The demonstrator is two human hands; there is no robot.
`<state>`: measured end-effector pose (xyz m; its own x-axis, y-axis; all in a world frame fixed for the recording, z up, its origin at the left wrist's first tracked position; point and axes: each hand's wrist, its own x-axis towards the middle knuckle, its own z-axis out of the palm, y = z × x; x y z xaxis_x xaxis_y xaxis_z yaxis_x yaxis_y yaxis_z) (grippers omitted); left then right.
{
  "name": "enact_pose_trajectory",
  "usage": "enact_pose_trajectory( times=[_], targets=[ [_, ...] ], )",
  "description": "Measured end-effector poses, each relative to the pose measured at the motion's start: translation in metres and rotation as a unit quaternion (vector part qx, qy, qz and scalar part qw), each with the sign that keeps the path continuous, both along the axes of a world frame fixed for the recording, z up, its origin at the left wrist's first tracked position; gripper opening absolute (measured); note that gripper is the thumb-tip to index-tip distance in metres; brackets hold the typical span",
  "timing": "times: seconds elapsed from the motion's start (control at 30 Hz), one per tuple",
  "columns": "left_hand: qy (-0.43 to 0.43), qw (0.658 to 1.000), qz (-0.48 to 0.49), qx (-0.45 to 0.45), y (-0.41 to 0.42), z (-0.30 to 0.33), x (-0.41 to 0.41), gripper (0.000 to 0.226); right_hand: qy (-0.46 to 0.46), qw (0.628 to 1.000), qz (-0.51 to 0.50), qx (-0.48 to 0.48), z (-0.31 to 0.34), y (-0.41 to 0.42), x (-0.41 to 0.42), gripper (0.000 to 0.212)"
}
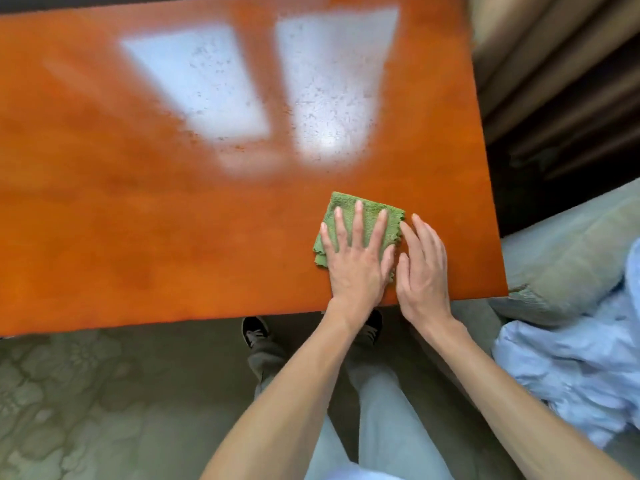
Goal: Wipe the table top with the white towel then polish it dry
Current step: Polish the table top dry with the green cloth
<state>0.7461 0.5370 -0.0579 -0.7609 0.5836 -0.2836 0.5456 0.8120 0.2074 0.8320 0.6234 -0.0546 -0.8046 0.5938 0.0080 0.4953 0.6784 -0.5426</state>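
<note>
The glossy orange-brown table top [145,216] fills the upper view, with window reflections and small specks on its far part. A folded green cloth [349,207] lies near the table's front right corner. No white towel shows on the table. My left hand [353,258] presses flat on the cloth with the fingers spread, covering its near half. My right hand [424,268] rests flat on the bare table just right of the cloth, with its fingertips at the cloth's frilled edge and nothing in it.
A pale green couch [568,251] stands close to the table's right edge, with crumpled light-blue fabric [581,368] on it. Dark stacked boards or drapes [561,98] are at the far right. My legs and dark shoes [255,331] stand on patterned flooring below the front edge.
</note>
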Motion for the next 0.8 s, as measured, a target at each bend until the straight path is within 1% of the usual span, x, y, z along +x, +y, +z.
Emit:
enact_pose_trajectory(
  times=[0.07,0.13,0.2,0.3,0.4,0.47,0.57,0.7,0.8],
  targets=[
    [0.006,1.000,0.006,-0.018,0.008,0.002,-0.016,0.065,-0.023,0.998,-0.048,0.031,-0.003,0.027,0.019,0.050],
    [0.015,0.998,0.048,-0.039,-0.007,0.001,-0.045,0.066,-0.042,0.994,-0.086,0.046,-0.009,0.048,0.031,0.052],
    [0.029,0.992,0.114,-0.047,-0.042,-0.002,-0.080,0.066,-0.055,0.992,-0.103,0.053,-0.013,0.060,0.035,0.052],
    [0.039,0.971,0.234,-0.030,-0.117,-0.004,-0.124,0.070,-0.076,0.987,-0.106,0.090,-0.017,0.058,0.034,0.051],
    [0.031,0.955,0.292,-0.033,-0.176,-0.001,-0.121,0.069,-0.076,0.984,-0.121,0.109,-0.019,0.053,0.030,0.051],
    [0.035,0.954,0.297,-0.030,-0.186,-0.003,-0.093,0.067,-0.081,0.982,-0.124,0.116,-0.020,0.053,0.029,0.051],
    [0.033,0.960,0.277,-0.019,-0.161,-0.009,-0.049,0.063,-0.084,0.980,-0.126,0.131,-0.021,0.051,0.028,0.052],
    [0.057,0.976,0.209,-0.008,-0.095,-0.013,-0.027,0.061,-0.090,0.978,-0.123,0.145,-0.022,0.051,0.027,0.053],
    [0.072,0.990,0.121,-0.005,-0.051,-0.013,-0.030,0.062,-0.085,0.977,-0.125,0.149,-0.024,0.051,0.027,0.053]
  ],
)
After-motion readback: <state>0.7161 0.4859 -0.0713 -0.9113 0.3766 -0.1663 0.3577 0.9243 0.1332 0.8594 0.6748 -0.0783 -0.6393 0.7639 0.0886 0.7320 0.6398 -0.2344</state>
